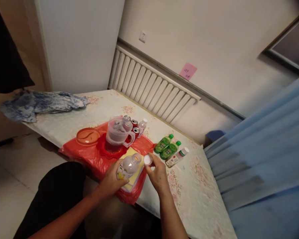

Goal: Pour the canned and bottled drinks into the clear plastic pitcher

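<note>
One clear bottle (129, 165), open and tilted, sits just in front of the single pitcher (117, 134). The left hand (112, 181) has its fingers wrapped round it. The right hand (158, 174) pinches one white cap (148, 160) beside the bottle's mouth. Three cans (134, 122) stand behind the pitcher, and one orange lid (88, 136) lies to its left. To its right lie two green bottles (164, 143) and one white-labelled bottle (176, 157). A red sheet (89, 156) lies under the pitcher, and one blue cloth (40, 104) is far to its left.
</note>
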{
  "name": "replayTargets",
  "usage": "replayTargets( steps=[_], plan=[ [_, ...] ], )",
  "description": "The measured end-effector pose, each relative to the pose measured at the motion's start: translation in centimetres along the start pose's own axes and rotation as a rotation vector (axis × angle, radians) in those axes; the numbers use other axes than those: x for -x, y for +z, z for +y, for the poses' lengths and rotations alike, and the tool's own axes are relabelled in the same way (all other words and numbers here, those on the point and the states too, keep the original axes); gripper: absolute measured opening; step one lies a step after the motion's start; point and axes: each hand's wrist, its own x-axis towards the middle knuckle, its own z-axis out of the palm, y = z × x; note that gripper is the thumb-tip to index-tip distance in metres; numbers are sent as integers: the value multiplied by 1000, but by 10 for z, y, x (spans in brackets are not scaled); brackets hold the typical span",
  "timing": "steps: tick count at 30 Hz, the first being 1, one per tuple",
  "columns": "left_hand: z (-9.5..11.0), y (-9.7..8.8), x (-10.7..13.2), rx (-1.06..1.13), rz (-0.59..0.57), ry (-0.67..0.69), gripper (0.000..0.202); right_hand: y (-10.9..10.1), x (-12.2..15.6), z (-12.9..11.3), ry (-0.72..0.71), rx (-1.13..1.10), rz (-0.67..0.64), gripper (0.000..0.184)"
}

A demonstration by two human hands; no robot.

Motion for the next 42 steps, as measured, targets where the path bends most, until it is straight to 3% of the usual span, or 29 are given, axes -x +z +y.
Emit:
replayTargets(
  steps=[6, 13, 17, 25, 34, 42],
  plan=[
    [9, 18, 9, -92, -37, 25, 74, -33, 16, -19, -147, 159, -75, 50],
    [18, 22, 17, -163, -41, 99, 70, -53, 29, -28, -199, 178, -118, 50],
    [26, 21, 22, -195, -76, 91, 71, -58, 30, -32, -230, 112, -127, 45],
    [34, 23, 18, -276, -146, 96, 66, -69, 31, -22, -72, -48, -193, 33],
    [38, 29, 15, -334, -250, 127, 53, -78, 32, -15, -211, 37, -290, 31],
    [36, 29, 13, -375, -275, 126, 51, -75, 30, -14, -231, 101, -345, 30]
  ],
)
